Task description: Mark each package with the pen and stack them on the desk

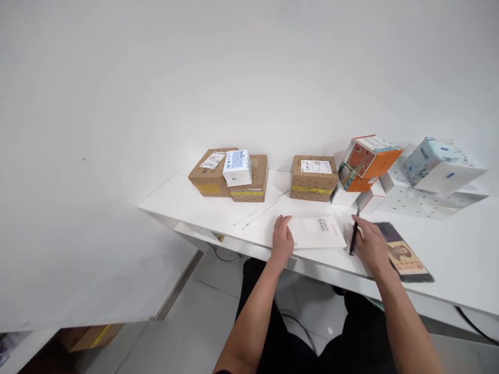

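A flat white box marked "POWER BANK" lies near the front edge of the white table, between the two hands. The left hand rests flat and released at the box's left edge, fingers outstretched. The right hand, just right of the box, grasps a black pen. Right of that hand lies a dark booklet. Farther back stand three brown cartons, an orange box and a pale blue box.
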{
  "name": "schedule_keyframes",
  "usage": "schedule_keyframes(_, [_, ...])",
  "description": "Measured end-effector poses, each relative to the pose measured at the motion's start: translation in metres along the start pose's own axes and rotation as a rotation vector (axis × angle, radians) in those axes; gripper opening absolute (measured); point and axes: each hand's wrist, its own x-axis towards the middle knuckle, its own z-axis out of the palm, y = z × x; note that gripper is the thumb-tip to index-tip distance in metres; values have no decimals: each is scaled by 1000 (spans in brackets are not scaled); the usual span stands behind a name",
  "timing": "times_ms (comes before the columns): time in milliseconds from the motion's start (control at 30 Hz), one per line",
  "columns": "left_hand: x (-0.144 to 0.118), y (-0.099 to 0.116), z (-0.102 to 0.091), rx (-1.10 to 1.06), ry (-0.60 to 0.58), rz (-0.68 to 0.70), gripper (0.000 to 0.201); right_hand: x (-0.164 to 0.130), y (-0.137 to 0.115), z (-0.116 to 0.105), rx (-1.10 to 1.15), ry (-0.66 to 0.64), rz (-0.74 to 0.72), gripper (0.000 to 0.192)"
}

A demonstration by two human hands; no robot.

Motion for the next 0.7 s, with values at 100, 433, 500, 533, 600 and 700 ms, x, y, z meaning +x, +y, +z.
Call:
schedule_keyframes(100, [0,0,0,16,-3,8,40,-2,10,8,-179,-174,-179,41])
schedule_keyframes(433, [-2,-4,2,-75,52,-31,37,-19,8,17,-20,39,-36,43])
schedule_keyframes(500, [-3,-6,3,-129,83,-67,36,-29,5,15,35,84,54,39])
schedule_keyframes(533, [-3,-7,3,-166,101,-89,36,-34,3,14,56,101,89,37])
schedule_keyframes(600, [-3,-11,4,-255,133,-129,37,-43,-2,10,62,142,143,36])
schedule_keyframes(700, [-2,-17,5,-413,164,-170,41,-50,-3,-3,-46,176,141,34])
